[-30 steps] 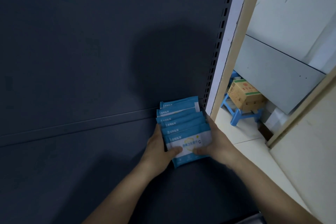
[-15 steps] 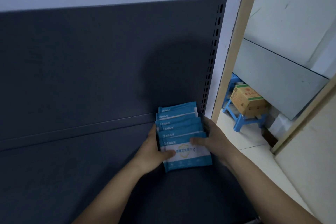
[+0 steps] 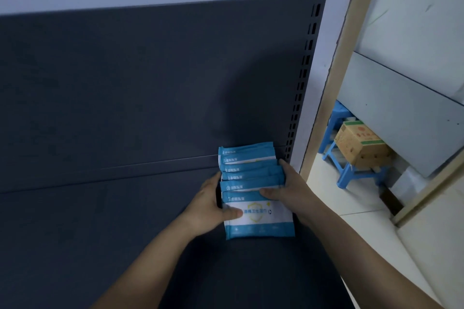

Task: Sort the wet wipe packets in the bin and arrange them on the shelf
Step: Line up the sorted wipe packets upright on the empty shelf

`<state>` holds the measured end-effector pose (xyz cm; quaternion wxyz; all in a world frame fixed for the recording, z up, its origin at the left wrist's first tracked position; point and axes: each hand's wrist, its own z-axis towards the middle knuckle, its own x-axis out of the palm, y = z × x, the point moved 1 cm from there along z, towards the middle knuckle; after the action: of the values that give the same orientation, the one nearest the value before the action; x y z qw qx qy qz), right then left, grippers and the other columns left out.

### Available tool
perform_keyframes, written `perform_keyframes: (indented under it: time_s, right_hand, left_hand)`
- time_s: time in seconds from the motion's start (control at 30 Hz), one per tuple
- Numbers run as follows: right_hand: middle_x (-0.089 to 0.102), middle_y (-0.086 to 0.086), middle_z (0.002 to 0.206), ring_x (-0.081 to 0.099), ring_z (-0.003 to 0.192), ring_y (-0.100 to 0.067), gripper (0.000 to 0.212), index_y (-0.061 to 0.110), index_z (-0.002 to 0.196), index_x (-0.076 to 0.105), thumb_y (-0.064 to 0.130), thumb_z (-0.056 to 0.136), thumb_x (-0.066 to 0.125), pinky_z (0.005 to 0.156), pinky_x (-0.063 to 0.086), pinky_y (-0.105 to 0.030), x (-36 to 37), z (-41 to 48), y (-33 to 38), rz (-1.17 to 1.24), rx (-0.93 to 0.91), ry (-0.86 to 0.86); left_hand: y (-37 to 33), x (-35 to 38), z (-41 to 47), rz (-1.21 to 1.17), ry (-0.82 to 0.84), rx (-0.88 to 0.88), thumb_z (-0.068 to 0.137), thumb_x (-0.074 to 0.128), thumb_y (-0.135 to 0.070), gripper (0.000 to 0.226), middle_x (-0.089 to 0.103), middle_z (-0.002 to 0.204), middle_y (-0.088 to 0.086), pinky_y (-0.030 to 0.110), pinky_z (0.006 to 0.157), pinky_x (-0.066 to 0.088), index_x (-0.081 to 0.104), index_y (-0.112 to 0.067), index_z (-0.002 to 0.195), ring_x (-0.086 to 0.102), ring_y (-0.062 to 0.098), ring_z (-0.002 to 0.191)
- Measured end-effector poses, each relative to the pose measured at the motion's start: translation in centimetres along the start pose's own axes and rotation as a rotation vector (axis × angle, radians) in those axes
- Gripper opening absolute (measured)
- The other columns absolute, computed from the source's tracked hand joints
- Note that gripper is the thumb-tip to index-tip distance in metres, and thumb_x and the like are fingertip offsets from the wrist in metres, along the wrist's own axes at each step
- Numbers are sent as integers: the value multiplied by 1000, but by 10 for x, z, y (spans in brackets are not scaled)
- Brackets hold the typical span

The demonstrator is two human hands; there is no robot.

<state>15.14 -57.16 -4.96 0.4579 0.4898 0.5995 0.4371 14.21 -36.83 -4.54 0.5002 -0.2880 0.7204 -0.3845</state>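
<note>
Row of blue-and-white wet wipe packets (image 3: 252,184) lies shingled at rear right of dark shelf (image 3: 113,228), left hand (image 3: 209,207) & right hand (image 3: 291,190) clasping its sides w/ thumbs over front packs, prob. to square edges.

Looks forward and down from head height, wide-angle, onto the dark shelf (image 3: 120,238), close over the row of wet wipe packets (image 3: 251,178). Faces the back panel (image 3: 150,83) and slotted upright (image 3: 308,57), taking in the wooden door frame (image 3: 334,108) at right.
</note>
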Motion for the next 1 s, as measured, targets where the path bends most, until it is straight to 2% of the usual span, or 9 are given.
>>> perform_keyframes:
  time_s: [0.1, 0.17, 0.27, 0.37, 0.53, 0.67, 0.73, 0.8, 1.0]
  right_hand:
    - [48, -1, 129, 47, 119, -19, 74, 24, 131, 38, 26, 70, 80, 99, 45, -41, -2, -3, 4, -461, -163, -152]
    - [32, -3, 143, 31, 131, -22, 87, 21, 144, 27, 31, 74, 76, 110, 32, -42, 0, -13, 9, -742, -262, -246]
    - [31, 1, 145, 26, 133, -18, 76, 21, 143, 33, 35, 78, 71, 111, 23, -30, 11, -31, 14, -1029, -416, -184]
    - [37, 5, 138, 33, 125, -16, 57, 26, 138, 42, 32, 85, 62, 105, 27, -29, 23, -41, 11, -1229, -405, -44]
    - [40, 0, 137, 42, 121, -21, 50, 23, 137, 42, 21, 89, 55, 102, 32, -33, 39, -58, 14, -1324, -389, -127]
    - [42, -2, 138, 41, 124, -25, 50, 18, 135, 47, 19, 87, 60, 103, 34, -33, 96, -85, 25, -1228, -438, -167]
    - [48, -3, 132, 46, 119, -26, 49, 16, 132, 52, 17, 84, 63, 100, 39, -35, 148, -103, 32, -1169, -531, -98]
    - [50, -2, 128, 49, 115, -26, 47, 16, 130, 53, 17, 84, 63, 98, 40, -37, 207, -122, 39, -1144, -621, 16]
    - [48, 3, 132, 44, 120, -18, 43, 20, 134, 49, 20, 91, 56, 100, 35, -29, 392, -179, 57, -1040, -836, 310]
  left_hand:
    - [-5, -2, -12, 213, -69, 86, 78, 76, -30, 92, 22, 131, -21, 19, 105, 20, 13, -36, 145, 22, -1, 126]
    - [-4, -2, -20, 377, -117, 145, 82, 70, -38, 92, 21, 141, -18, 19, 106, 19, 8, -30, 149, 20, 5, 133]
    - [-3, 0, -32, 567, -140, 204, 88, 59, -45, 84, 16, 149, -14, 23, 108, 27, 7, -26, 151, 21, 10, 135]
    - [0, 3, -43, 688, -161, 234, 91, 50, -50, 71, 17, 150, -10, 33, 103, 39, 16, -27, 150, 26, 13, 132]
    - [6, -20, -67, 857, -192, 236, 95, 44, -48, 53, 28, 148, -7, 32, 98, 41, 34, -27, 143, 34, 15, 128]
    - [30, -66, -122, 987, -291, 279, 93, 50, -39, 38, 49, 123, -3, 33, 84, 46, 52, -25, 129, 48, 17, 110]
    - [52, -99, -165, 1057, -371, 300, 79, 70, -36, 29, 58, 96, -1, 33, 64, 51, 68, -22, 103, 59, 20, 86]
    - [83, -137, -215, 1113, -428, 252, 61, 84, -32, 28, 57, 76, 0, 31, 48, 48, 71, -20, 82, 60, 22, 66]
    - [181, -244, -400, 1155, -640, -81, 62, 83, -24, 28, 56, 77, 4, 35, 47, 48, 69, -16, 84, 60, 30, 67]
